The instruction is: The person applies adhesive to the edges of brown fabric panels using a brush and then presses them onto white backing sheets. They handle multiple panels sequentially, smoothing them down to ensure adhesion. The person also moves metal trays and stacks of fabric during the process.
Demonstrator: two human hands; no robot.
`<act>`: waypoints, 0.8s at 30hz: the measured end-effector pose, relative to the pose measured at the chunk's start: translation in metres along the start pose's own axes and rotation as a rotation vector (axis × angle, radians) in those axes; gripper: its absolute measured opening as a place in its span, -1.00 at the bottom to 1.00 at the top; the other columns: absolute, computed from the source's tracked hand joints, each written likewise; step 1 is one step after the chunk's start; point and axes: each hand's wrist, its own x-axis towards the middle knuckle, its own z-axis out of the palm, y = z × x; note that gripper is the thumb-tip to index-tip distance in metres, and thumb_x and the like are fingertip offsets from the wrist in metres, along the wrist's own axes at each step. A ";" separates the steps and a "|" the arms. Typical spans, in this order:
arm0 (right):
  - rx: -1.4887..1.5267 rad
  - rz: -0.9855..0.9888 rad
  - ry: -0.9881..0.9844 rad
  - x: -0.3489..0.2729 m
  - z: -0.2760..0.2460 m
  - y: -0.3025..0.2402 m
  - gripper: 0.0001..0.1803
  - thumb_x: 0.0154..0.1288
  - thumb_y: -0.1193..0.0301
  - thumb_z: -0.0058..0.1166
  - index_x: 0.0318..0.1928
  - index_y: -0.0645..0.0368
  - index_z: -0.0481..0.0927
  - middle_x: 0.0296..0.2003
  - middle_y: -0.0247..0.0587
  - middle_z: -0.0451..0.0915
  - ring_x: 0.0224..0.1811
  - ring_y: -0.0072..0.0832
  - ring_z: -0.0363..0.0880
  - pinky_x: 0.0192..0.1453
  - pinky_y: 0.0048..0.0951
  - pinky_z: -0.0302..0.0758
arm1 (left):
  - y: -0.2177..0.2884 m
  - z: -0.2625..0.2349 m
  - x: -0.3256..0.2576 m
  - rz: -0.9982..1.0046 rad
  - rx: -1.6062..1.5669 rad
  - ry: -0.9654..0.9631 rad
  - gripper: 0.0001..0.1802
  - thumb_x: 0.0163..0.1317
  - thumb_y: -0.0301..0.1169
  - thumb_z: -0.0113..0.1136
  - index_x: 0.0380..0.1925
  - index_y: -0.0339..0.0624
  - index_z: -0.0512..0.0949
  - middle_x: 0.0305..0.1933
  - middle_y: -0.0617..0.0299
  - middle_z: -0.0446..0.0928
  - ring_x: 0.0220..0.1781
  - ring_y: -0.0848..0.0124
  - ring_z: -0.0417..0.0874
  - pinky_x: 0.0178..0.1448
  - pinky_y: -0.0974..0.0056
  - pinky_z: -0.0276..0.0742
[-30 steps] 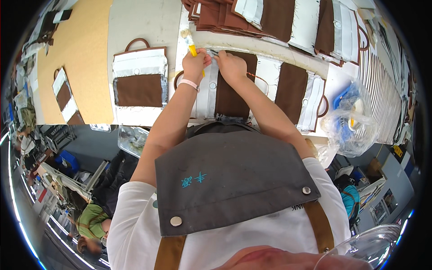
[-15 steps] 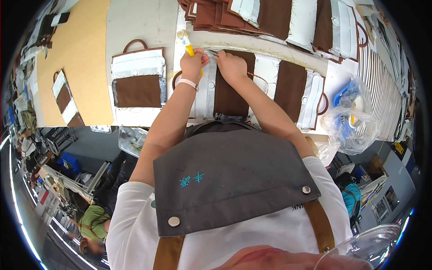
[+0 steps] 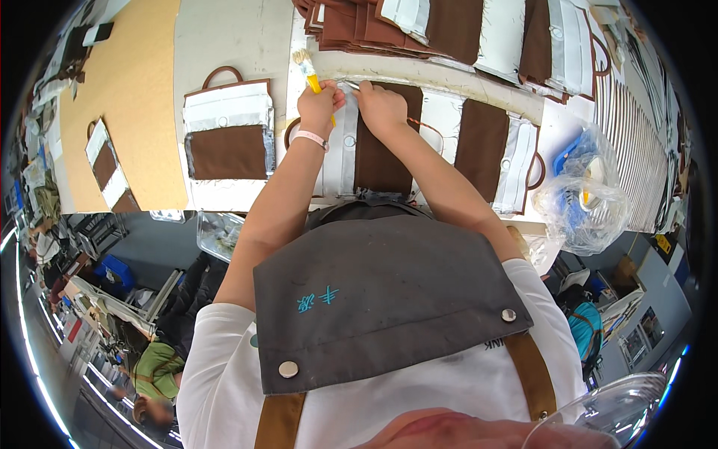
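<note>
Two hands at the far edge of a brown-and-white bag panel (image 3: 381, 150) on the surface (image 3: 232, 30): left hand (image 3: 320, 105) clamped on a yellow-handled brush (image 3: 308, 69), bristles up, right hand (image 3: 381, 106) pinching the panel's top edge, seemingly steadying it.

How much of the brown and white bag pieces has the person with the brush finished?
One brown and white piece lies aside on the left. The left hand holds a yellow-handled brush, and the right hand presses the top edge of the middle piece. More pieces lie to the right, plus a stack behind.
</note>
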 end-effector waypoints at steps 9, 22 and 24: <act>-0.009 0.034 -0.027 0.001 0.001 -0.004 -0.70 0.29 0.18 -0.11 -0.37 0.18 0.43 -0.54 -0.10 0.58 -0.50 -0.22 0.61 -0.42 -0.24 0.52 | 0.000 -0.001 0.000 0.006 0.024 -0.006 -0.94 0.19 -0.52 0.08 -0.32 -0.24 0.46 -0.48 0.24 0.48 -0.50 0.46 0.53 -0.37 0.38 0.55; 0.012 -0.026 0.053 -0.007 0.002 0.008 -0.72 0.25 0.18 -0.03 -0.36 0.16 0.41 -0.59 -0.13 0.55 -0.57 -0.20 0.57 -0.49 -0.23 0.51 | -0.001 -0.005 0.002 -0.007 -0.045 -0.014 -0.93 0.19 -0.53 0.07 -0.31 -0.23 0.46 -0.46 0.24 0.49 -0.47 0.46 0.55 -0.33 0.36 0.57; 0.027 -0.024 0.059 -0.006 0.002 0.008 -0.72 0.24 0.19 -0.03 -0.38 0.16 0.41 -0.58 -0.13 0.56 -0.56 -0.20 0.57 -0.49 -0.24 0.50 | -0.001 -0.004 0.003 -0.003 -0.041 -0.012 -0.93 0.19 -0.52 0.07 -0.32 -0.22 0.46 -0.46 0.24 0.49 -0.47 0.46 0.55 -0.33 0.36 0.57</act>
